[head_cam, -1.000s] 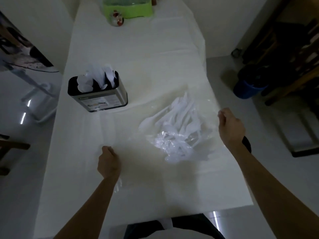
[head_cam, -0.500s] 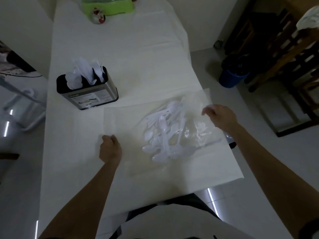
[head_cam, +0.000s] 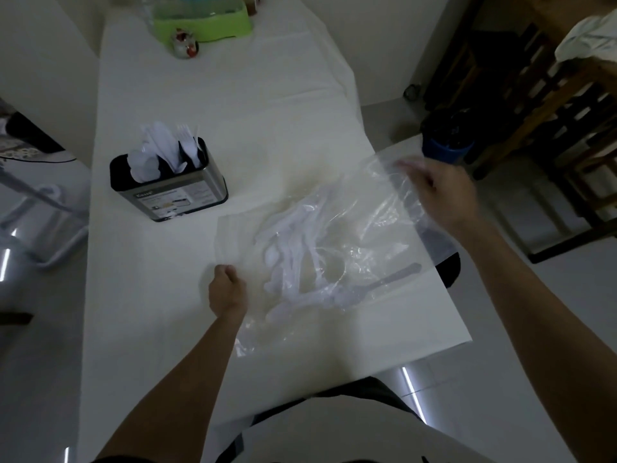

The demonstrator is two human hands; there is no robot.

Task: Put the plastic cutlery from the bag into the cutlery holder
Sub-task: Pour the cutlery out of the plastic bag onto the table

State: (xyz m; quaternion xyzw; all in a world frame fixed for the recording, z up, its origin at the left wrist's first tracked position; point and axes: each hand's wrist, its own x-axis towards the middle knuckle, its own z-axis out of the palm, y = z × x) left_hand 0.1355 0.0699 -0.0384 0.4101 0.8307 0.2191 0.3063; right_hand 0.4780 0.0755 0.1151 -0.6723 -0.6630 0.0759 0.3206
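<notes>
A clear plastic bag (head_cam: pixel 364 228) lies spread on the white table (head_cam: pixel 207 105), with several white plastic spoons and forks (head_cam: pixel 293 259) heaped inside it. My left hand (head_cam: pixel 227 289) pinches the bag's near-left edge in a closed fist. My right hand (head_cam: pixel 440 192) grips the bag's far-right corner, raised off the table and blurred. The metal cutlery holder (head_cam: pixel 170 182) with a black rim stands upright to the far left of the bag, holding several white spoons and forks.
A green tray (head_cam: pixel 203 21) and a small round ornament (head_cam: pixel 185 45) sit at the table's far end. A blue bin (head_cam: pixel 445 142) and dark wooden furniture (head_cam: pixel 547 105) stand on the floor to the right. The table's right edge runs close under the bag.
My right hand has lifted the bag's far-right corner up and away. The cutlery has slid together toward the bag's left side. My left hand keeps its grip on the near-left edge.
</notes>
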